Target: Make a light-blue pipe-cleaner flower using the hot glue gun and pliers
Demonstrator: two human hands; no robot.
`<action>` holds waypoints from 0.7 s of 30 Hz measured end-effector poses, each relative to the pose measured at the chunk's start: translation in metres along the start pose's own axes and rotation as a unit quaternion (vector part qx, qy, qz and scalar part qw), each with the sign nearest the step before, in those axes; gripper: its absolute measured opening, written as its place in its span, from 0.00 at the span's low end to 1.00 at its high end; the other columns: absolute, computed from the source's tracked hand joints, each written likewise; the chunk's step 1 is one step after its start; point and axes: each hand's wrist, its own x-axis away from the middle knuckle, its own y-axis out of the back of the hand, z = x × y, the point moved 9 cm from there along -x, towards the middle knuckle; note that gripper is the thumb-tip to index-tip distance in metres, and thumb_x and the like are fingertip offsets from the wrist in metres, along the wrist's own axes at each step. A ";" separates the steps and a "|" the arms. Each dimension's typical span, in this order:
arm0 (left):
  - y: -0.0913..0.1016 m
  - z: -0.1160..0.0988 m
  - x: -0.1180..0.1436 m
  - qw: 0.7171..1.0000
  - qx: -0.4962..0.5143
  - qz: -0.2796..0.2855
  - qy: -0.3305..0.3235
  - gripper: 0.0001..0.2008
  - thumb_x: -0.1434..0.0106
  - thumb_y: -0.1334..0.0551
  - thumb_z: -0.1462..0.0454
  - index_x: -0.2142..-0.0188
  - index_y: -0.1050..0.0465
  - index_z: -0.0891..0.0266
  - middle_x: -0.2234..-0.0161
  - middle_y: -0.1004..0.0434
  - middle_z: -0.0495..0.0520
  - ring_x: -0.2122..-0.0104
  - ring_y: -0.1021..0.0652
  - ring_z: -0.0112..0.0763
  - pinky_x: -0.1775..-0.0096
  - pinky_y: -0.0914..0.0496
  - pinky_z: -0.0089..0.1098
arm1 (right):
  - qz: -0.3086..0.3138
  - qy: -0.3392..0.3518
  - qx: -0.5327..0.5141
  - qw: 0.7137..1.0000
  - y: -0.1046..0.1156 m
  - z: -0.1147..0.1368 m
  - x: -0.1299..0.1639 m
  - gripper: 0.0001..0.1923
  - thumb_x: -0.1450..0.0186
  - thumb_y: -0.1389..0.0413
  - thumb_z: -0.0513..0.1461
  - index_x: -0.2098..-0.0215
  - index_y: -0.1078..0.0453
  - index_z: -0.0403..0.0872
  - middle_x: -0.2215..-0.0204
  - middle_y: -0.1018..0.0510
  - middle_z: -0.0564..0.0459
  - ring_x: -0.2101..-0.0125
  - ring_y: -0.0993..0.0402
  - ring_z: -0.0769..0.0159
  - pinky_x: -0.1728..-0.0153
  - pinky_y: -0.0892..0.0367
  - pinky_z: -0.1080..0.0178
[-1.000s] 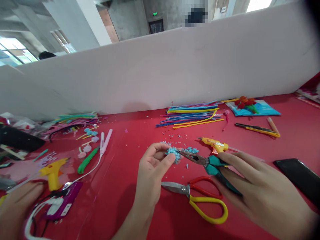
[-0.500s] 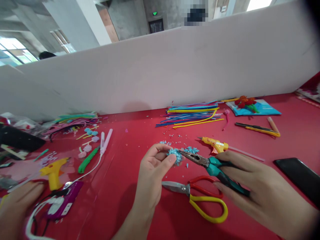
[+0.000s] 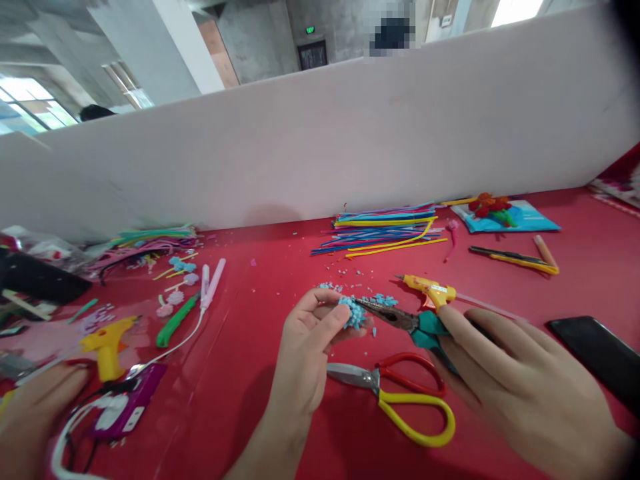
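My left hand (image 3: 307, 350) pinches a small fuzzy light-blue flower piece (image 3: 351, 312) between thumb and fingertips above the red table (image 3: 260, 280). My right hand (image 3: 520, 387) grips the teal handles of needle-nose pliers (image 3: 400, 320), whose jaws are closed and touch the blue piece from the right. Red and yellow scissors (image 3: 400, 393) lie flat on the table just below both hands. Light-blue scraps (image 3: 383, 300) are scattered behind the pliers.
A yellow glue gun (image 3: 430, 291) lies behind my right hand, a black phone (image 3: 595, 357) at the right. Coloured pipe cleaners (image 3: 385, 230) lie at the back. Another person's hand (image 3: 35, 420), a second glue gun (image 3: 105, 340) and a purple charger (image 3: 127, 407) are at the left. A white partition (image 3: 350, 133) borders the table.
My right hand has closed its grip on the pliers' handles and shifted slightly left. My left hand has turned the blue piece a little against the jaws.
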 end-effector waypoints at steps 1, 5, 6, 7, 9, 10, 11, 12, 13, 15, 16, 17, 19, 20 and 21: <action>0.000 0.001 0.000 1.000 0.001 0.002 0.004 0.08 0.44 0.33 0.65 0.67 0.31 0.63 0.75 0.22 0.49 0.74 0.19 0.32 0.70 0.25 0.27 | 0.001 0.002 -0.001 1.000 0.000 0.000 -0.001 0.15 0.33 0.55 0.33 0.65 0.26 0.45 0.57 0.22 0.43 0.65 0.27 0.53 0.70 0.35 0.55; 0.001 0.001 0.001 1.000 0.012 0.013 0.005 0.07 0.43 0.34 0.65 0.66 0.31 0.63 0.74 0.22 0.49 0.73 0.20 0.29 0.68 0.24 0.27 | -0.006 -0.027 -0.048 0.998 0.002 -0.007 -0.005 0.11 0.35 0.51 0.34 0.65 0.26 0.44 0.60 0.22 0.43 0.64 0.26 0.52 0.67 0.32 0.53; 0.001 0.000 0.001 1.000 0.018 0.012 0.001 0.07 0.43 0.34 0.65 0.65 0.30 0.63 0.73 0.22 0.49 0.72 0.20 0.28 0.67 0.24 0.28 | -0.002 -0.039 -0.074 0.996 0.002 -0.010 -0.006 0.09 0.35 0.50 0.34 0.65 0.26 0.44 0.60 0.23 0.44 0.63 0.26 0.52 0.65 0.32 0.52; 0.002 -0.001 0.001 1.000 0.026 0.008 -0.005 0.07 0.43 0.33 0.66 0.65 0.30 0.62 0.72 0.22 0.49 0.71 0.20 0.28 0.66 0.24 0.27 | 0.006 -0.053 -0.104 0.993 0.000 -0.013 -0.006 0.08 0.36 0.48 0.34 0.65 0.26 0.45 0.60 0.23 0.44 0.62 0.26 0.52 0.63 0.31 0.52; 0.004 -0.005 0.001 0.999 0.042 -0.003 -0.022 0.07 0.44 0.33 0.67 0.65 0.29 0.62 0.68 0.22 0.50 0.68 0.21 0.27 0.64 0.24 0.27 | 0.019 -0.088 -0.169 0.982 -0.002 -0.020 -0.005 0.06 0.36 0.47 0.34 0.65 0.27 0.46 0.58 0.26 0.45 0.61 0.25 0.55 0.62 0.30 0.53; 0.004 -0.006 0.001 0.998 0.049 -0.006 -0.031 0.07 0.44 0.33 0.67 0.66 0.29 0.62 0.68 0.22 0.50 0.68 0.21 0.26 0.64 0.24 0.26 | 0.023 -0.109 -0.199 0.974 -0.004 -0.024 -0.004 0.06 0.35 0.47 0.35 0.66 0.27 0.47 0.57 0.27 0.45 0.61 0.25 0.57 0.62 0.29 0.54; 0.005 -0.008 0.001 0.998 0.054 -0.006 -0.037 0.07 0.45 0.33 0.67 0.66 0.28 0.62 0.67 0.22 0.50 0.68 0.21 0.26 0.64 0.24 0.27 | 0.026 -0.128 -0.223 0.966 -0.005 -0.027 -0.002 0.06 0.35 0.47 0.36 0.66 0.28 0.47 0.56 0.28 0.45 0.61 0.25 0.58 0.62 0.28 0.56; 0.005 -0.008 0.001 0.998 0.056 -0.004 -0.042 0.07 0.45 0.33 0.67 0.66 0.28 0.62 0.67 0.23 0.49 0.68 0.21 0.26 0.63 0.24 0.27 | 0.028 -0.141 -0.240 0.960 -0.005 -0.029 -0.001 0.06 0.35 0.48 0.36 0.66 0.28 0.47 0.55 0.29 0.45 0.61 0.25 0.60 0.62 0.28 0.57; 0.004 -0.008 0.001 0.998 0.055 0.000 -0.043 0.07 0.44 0.33 0.66 0.66 0.28 0.62 0.68 0.23 0.49 0.69 0.21 0.26 0.63 0.24 0.28 | 0.032 -0.145 -0.252 0.956 -0.006 -0.029 0.000 0.07 0.34 0.48 0.36 0.66 0.29 0.48 0.55 0.30 0.46 0.60 0.25 0.60 0.61 0.28 0.58; 0.004 -0.007 0.002 0.998 0.047 0.004 -0.039 0.07 0.44 0.33 0.66 0.65 0.28 0.61 0.68 0.23 0.48 0.69 0.21 0.27 0.63 0.23 0.30 | 0.044 -0.143 -0.260 0.954 -0.009 -0.028 0.000 0.06 0.34 0.48 0.35 0.63 0.29 0.48 0.55 0.30 0.46 0.59 0.25 0.60 0.60 0.28 0.58; 0.004 -0.006 0.002 0.998 0.042 0.002 -0.036 0.07 0.43 0.33 0.66 0.65 0.28 0.62 0.68 0.23 0.48 0.69 0.21 0.26 0.63 0.24 0.29 | 0.044 -0.140 -0.260 0.954 -0.009 -0.027 0.000 0.06 0.34 0.48 0.36 0.63 0.29 0.48 0.55 0.30 0.47 0.59 0.25 0.60 0.60 0.28 0.58; 0.005 -0.005 0.003 0.999 0.037 -0.001 -0.036 0.07 0.43 0.33 0.66 0.65 0.28 0.62 0.69 0.23 0.48 0.69 0.22 0.26 0.64 0.24 0.29 | 0.040 -0.139 -0.259 0.955 -0.009 -0.027 0.000 0.06 0.34 0.48 0.36 0.62 0.29 0.48 0.56 0.29 0.47 0.59 0.25 0.60 0.61 0.28 0.57; 0.006 -0.005 0.003 0.999 0.027 -0.009 -0.038 0.07 0.43 0.34 0.66 0.65 0.28 0.62 0.70 0.23 0.48 0.71 0.22 0.24 0.65 0.24 0.27 | 0.021 -0.134 -0.251 0.958 -0.007 -0.027 -0.001 0.05 0.34 0.48 0.38 0.63 0.29 0.49 0.56 0.29 0.48 0.60 0.26 0.59 0.62 0.28 0.55; 0.005 -0.006 0.003 0.999 0.022 -0.009 -0.039 0.07 0.43 0.34 0.66 0.65 0.29 0.62 0.70 0.23 0.48 0.71 0.22 0.25 0.66 0.24 0.26 | 0.011 -0.133 -0.244 0.961 -0.007 -0.027 -0.001 0.05 0.34 0.48 0.38 0.64 0.29 0.49 0.56 0.29 0.48 0.61 0.26 0.58 0.62 0.28 0.54; 0.005 -0.006 0.004 0.999 0.017 -0.008 -0.040 0.07 0.43 0.34 0.66 0.65 0.29 0.62 0.70 0.23 0.48 0.72 0.21 0.25 0.66 0.25 0.26 | 0.004 -0.129 -0.237 0.963 -0.006 -0.026 -0.001 0.05 0.35 0.48 0.38 0.64 0.29 0.49 0.56 0.29 0.47 0.61 0.26 0.58 0.63 0.28 0.53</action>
